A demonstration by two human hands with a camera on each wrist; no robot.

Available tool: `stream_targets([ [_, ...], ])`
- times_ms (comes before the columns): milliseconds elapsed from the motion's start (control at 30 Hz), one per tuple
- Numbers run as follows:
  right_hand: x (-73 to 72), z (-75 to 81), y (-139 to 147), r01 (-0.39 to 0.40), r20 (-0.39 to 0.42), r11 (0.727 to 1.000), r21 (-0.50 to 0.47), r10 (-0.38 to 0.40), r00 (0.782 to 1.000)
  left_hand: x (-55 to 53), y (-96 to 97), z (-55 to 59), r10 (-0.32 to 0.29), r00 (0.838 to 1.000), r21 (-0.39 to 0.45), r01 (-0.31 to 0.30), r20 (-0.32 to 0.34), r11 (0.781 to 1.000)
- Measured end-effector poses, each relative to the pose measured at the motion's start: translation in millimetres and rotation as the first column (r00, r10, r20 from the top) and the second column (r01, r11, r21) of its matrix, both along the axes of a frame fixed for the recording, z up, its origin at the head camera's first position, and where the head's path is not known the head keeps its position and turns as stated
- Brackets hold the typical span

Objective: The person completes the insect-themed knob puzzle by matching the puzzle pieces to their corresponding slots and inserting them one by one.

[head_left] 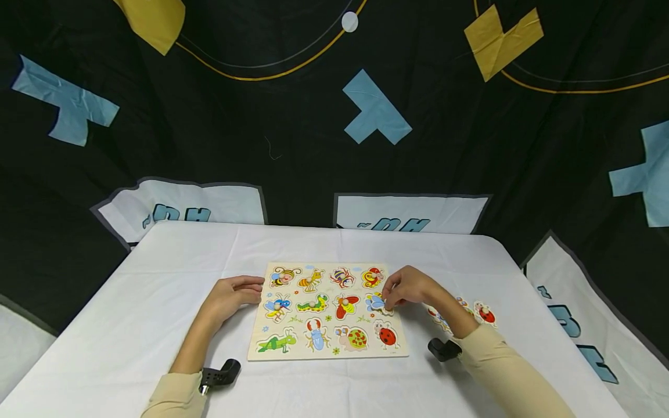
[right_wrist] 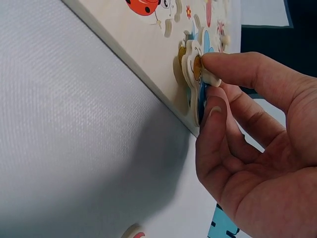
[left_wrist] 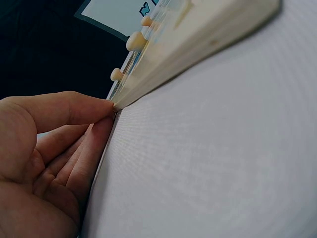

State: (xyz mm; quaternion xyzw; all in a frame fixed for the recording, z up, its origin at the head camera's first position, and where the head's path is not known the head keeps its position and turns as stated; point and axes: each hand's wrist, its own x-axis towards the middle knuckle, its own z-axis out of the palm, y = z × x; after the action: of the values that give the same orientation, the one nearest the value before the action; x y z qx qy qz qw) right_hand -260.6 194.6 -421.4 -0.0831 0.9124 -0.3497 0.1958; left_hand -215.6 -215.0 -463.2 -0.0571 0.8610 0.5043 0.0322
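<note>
A wooden peg puzzle board (head_left: 292,356) with printed insects lies flat on the white table. My left hand (head_left: 232,297) rests at its left edge; in the left wrist view, the fingertips meet the board's side with the fingers fairly straight. Thumb and fingers of my right hand (head_left: 410,286) pinch a blue-winged insect puzzle piece (right_wrist: 192,74). That piece stands tilted over the middle row at the board's right side, partly covered by the fingers. Several other pieces, such as the green caterpillar (head_left: 312,303), sit on the board.
Right of the board, partly behind my right forearm, lie loose pieces, including a ladybug (head_left: 485,313) and a winged insect (head_left: 439,318). Wooden knobs (left_wrist: 136,41) stick up from the board. A black cloth (head_left: 292,145) with blue and yellow patches hangs behind the table.
</note>
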Motion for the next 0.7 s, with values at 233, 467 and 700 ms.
stream_targets([
  [233, 0.4, -0.8, -4.5, 0.007, -0.001, 1.0, 0.003, -0.007, 1.0, -0.2, 0.3, 0.1, 0.004, 1.0, 0.006, -0.004, 0.013, 1.0],
  [467, -0.5, -2.6, -8.4, -0.007, -0.012, 1.0, 0.007, 0.007, 1.0, 0.1, 0.5, 0.8, 0.003, 1.0, 0.006, -0.003, 0.011, 1.0],
  [700, -2.8, -4.1, -11.0, -0.015, -0.014, 1.0, 0.001, 0.015, 1.0, 0.6, 0.8, 0.4, 0.004, 1.0, 0.01, -0.004, 0.009, 1.0],
])
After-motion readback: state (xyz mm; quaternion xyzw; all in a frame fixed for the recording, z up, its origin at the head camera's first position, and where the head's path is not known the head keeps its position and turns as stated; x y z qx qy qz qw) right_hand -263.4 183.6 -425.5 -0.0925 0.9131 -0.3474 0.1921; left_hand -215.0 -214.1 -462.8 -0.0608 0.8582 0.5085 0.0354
